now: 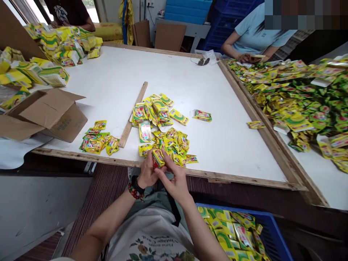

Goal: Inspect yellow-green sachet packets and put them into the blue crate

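Close to the table's front edge, my left hand (pixel 148 172) is closed around a small yellow-and-red box (pixel 158 158). My right hand (pixel 175 179) grips the same box from the other side, thumb and fingers against it. Just beyond my hands lies a heap of small yellow sachets (pixel 174 141). Behind that heap is a pile of yellow-green flat boxes (pixel 153 108). A smaller cluster of sachets (pixel 95 140) sits to the left, past a wooden strip (pixel 133 116).
A cardboard box (pixel 62 116) stands open at left, near stacked flat boxes (pixel 54 74). Below right is a blue crate (pixel 274 232) of filled boxes. A wooden divider (pixel 252 101) borders a large heap (pixel 307 101). Two people stand across, one in a light-blue shirt (pixel 250 27).
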{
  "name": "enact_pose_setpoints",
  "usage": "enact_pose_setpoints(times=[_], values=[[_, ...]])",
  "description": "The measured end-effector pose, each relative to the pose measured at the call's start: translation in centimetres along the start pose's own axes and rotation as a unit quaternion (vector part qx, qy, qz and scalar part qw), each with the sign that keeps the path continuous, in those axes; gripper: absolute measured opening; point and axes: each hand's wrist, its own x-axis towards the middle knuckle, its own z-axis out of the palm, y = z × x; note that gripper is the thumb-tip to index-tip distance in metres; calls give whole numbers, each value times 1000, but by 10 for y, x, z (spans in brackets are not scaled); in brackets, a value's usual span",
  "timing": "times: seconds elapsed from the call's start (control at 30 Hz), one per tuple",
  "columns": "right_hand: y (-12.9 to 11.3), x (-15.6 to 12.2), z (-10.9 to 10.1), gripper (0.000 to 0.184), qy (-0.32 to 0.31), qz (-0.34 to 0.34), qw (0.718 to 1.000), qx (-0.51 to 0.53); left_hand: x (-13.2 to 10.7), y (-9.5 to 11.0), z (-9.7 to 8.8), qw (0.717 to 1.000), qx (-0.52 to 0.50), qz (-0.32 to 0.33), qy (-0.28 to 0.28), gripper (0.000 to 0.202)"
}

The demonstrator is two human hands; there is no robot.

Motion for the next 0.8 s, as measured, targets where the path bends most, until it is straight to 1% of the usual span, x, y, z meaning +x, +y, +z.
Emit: enact_pose_setpoints(times=[0.13,0.2,0.27,0.33,0.43,0.5,0.57,0.6,0.67,0.73,0.77,0.8], values=[[-7,9,-24,37,-94,-39,995,-7,0,-4,-12,995,-43,32,-78,69],[-9,15,-33,33,-137,-39,990,-22,1,-5,-16,991,-69,38,-107,68],[-11,20,-36,30,-159,-21,987,-22,2,-5,-18,988,-87,35,-125,67],[-14,22,-32,28,-149,-1,989,-11,3,-4,-19,988,-80,27,-129,68],[-18,15,-20,28,-100,3,995,-24,4,-1,-20,991,-66,36,-113,67],[-23,7,-14,31,-92,-17,993,-74,4,1,-22,991,-74,56,-101,68],[-27,1,-10,37,-116,-35,983,-135,5,3,-23,990,-82,69,-90,73],[-28,0,-8,40,-131,-38,978,-160,5,3,-22,991,-80,67,-84,74],[-29,0,-1,48,-141,-33,969,-200,5,4,-19,993,-60,50,-85,68],[-28,2,6,52,-115,-19,965,-236,6,6,-13,995,-27,30,-87,57],[-26,2,7,51,-96,-11,964,-249,6,8,-11,996,-12,27,-89,56],[-23,1,4,48,-80,-2,963,-257,6,11,-10,995,-1,32,-95,59]])
